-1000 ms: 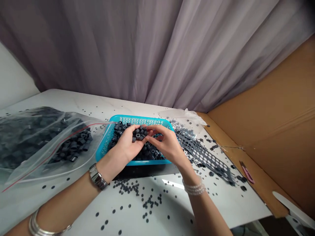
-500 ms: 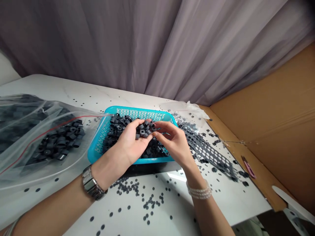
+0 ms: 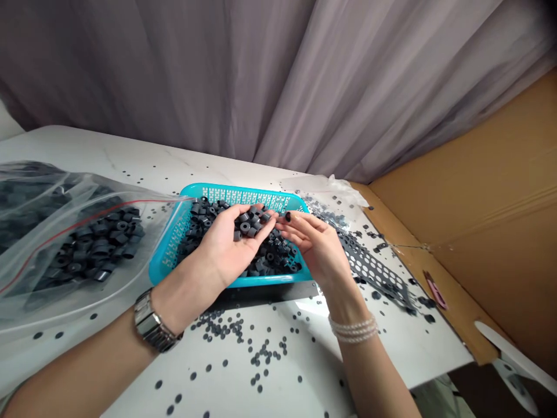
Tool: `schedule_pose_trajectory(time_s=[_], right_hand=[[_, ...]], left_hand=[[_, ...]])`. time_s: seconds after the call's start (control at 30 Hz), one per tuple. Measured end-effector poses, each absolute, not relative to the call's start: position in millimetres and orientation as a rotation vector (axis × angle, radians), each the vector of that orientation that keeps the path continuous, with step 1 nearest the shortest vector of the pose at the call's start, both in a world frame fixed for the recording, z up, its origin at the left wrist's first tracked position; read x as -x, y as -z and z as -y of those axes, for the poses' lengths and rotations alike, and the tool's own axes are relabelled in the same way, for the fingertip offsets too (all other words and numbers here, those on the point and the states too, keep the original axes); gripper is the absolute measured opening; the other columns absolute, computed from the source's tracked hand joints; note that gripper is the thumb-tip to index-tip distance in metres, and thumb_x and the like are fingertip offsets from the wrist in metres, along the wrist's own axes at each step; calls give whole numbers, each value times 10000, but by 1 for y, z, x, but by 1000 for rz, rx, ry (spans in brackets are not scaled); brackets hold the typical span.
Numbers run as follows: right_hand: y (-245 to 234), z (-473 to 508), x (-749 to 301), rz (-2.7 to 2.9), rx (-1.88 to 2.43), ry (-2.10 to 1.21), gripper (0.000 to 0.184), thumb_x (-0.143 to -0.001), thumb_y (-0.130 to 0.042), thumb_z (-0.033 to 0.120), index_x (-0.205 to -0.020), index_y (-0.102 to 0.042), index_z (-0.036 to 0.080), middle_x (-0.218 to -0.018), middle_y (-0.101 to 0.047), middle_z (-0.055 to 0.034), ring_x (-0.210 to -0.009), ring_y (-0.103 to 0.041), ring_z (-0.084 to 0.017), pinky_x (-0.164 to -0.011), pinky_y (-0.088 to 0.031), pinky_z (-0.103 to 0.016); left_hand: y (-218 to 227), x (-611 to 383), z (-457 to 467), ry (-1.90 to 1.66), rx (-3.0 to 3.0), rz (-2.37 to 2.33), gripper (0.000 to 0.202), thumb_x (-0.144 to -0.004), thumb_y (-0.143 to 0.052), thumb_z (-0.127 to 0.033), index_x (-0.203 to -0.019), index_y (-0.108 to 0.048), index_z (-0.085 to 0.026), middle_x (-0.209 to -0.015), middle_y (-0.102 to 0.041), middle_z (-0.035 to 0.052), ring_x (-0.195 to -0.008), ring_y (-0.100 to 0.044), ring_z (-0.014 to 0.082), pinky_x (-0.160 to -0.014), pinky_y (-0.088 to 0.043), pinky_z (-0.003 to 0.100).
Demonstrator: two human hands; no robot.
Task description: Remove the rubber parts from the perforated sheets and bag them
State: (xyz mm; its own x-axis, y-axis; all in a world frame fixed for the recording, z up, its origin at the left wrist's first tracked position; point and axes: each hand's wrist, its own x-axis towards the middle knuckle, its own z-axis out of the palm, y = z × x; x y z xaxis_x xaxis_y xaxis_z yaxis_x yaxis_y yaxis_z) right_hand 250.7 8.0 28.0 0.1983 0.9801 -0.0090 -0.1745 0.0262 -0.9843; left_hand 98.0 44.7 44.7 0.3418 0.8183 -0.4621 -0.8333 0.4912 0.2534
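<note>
1. Head view, left hand (image 3: pixel 230 241): it hangs palm up over the blue basket (image 3: pixel 261 280), its grip half curled into a cup with a handful of black cylinders (image 3: pixel 249 223) in it. A metal watch (image 3: pixel 153 322) circles the wrist, towards 7 o'clock from the palm.
2. Head view, right hand (image 3: pixel 319 244): at 3 o'clock from the left hand, its grip is closed to a pinch on a single black piece (image 3: pixel 288 216) at the fingertips, just beside the left fingertips. A beaded bracelet (image 3: pixel 352 329) sits at 5 o'clock from this hand.
3. Head view, around the basket: more cylinders (image 3: pixel 200 217) fill much of its inside. At 9 o'clock lies a clear bag (image 3: pixel 26 232) with a red line along its opening, holding similar pieces (image 3: pixel 93 244). At 6 o'clock, small dark discs (image 3: pixel 261 354) are scattered over the white counter (image 3: pixel 304 400). At 3 o'clock lies a perforated black sheet (image 3: pixel 391 293); farther out, between 3 and 4, a pink-handled tool (image 3: pixel 436 292) rests on brown cardboard (image 3: pixel 491 168). At 12 o'clock hangs a grey curtain (image 3: pixel 195 75).
</note>
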Motion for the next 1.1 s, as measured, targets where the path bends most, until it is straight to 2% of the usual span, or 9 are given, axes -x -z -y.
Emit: schedule_pose_trajectory(time_s=[0.1, 0.27, 0.33, 0.43, 0.53, 0.63, 0.73, 0.87, 1.1], right_hand=[[-27, -11, -255, 733, 1076, -1260, 129, -732, -730, 261, -809, -682, 170, -901, -741, -82, -966, -693, -230, -984, -519, -393], [-28, -12, -259, 643, 1009, -1341, 65, -774, -661, 237, -778, -649, 174, -926, -720, -88, -1031, -661, -229, -1010, -496, -375], [-29, -11, -259, 636, 993, -1358, 107, -805, -623, 273, -789, -646, 170, -919, -703, -88, -959, -668, -206, -958, -514, -354], [-30, -9, -255, 732, 1039, -1267, 145, -809, -633, 318, -825, -647, 174, -852, -658, -54, -741, -620, -139, -749, -534, -294], [-31, -5, -246, 1038, 1175, -1044, 215, -776, -694, 314, -953, -654, 198, -769, -584, 3, -634, -509, -100, -603, -450, -252], [-31, -3, -239, 1355, 1330, -853, 289, -771, -699, 289, -1044, -657, 204, -782, -568, 7, -641, -465, -102, -604, -406, -262], [-30, -2, -239, 1501, 1390, -724, 213, -813, -636, 255, -1011, -680, 192, -836, -584, -12, -634, -439, -100, -592, -378, -267], [-31, -3, -245, 1559, 1389, -701, 185, -842, -581, 232, -995, -680, 199, -849, -607, -12, -587, -406, -92, -549, -338, -263], [-33, -2, -243, 1496, 1379, -720, 134, -803, -639, 262, -924, -677, 217, -859, -630, -13, -590, -412, -93, -564, -348, -264]], left_hand=[[-47, -97, -43, -1094, 40, -594, 143, -808, -493, -44, -847, -590, -141, -852, -659, 77, -880, -661, 185, -853, -591, 389], [-48, -98, -41, -1082, 26, -591, 147, -800, -498, -27, -836, -592, -134, -844, -661, 77, -863, -665, 179, -868, -582, 386], [-47, -99, -41, -1062, 47, -583, 127, -803, -497, -35, -819, -582, -128, -825, -657, 83, -860, -665, 191, -869, -579, 402], [-47, -101, -40, -1047, 41, -589, 127, -815, -489, -48, -769, -569, -136, -801, -653, 82, -852, -663, 195, -860, -576, 407], [-49, -104, -37, -1034, -37, -644, 146, -823, -489, -59, -733, -571, -140, -799, -651, 78, -830, -657, 182, -826, -579, 365], [-50, -105, -36, -1023, -69, -695, 149, -821, -485, -56, -747, -583, -140, -806, -648, 63, -799, -648, 156, -809, -575, 333], [-49, -104, -36, -1022, -72, -697, 143, -815, -495, -57, -784, -600, -149, -835, -659, 58, -835, -649, 160, -847, -563, 355], [-44, -102, -40, -1016, -20, -646, 135, -816, -505, -62, -818, -608, -150, -871, -672, 70, -896, -654, 176, -877, -552, 373], [-44, -101, -43, -999, -13, -651, 121, -811, -509, -63, -850, -600, -133, -897, -669, 96, -945, -654, 204, -863, -561, 362]])
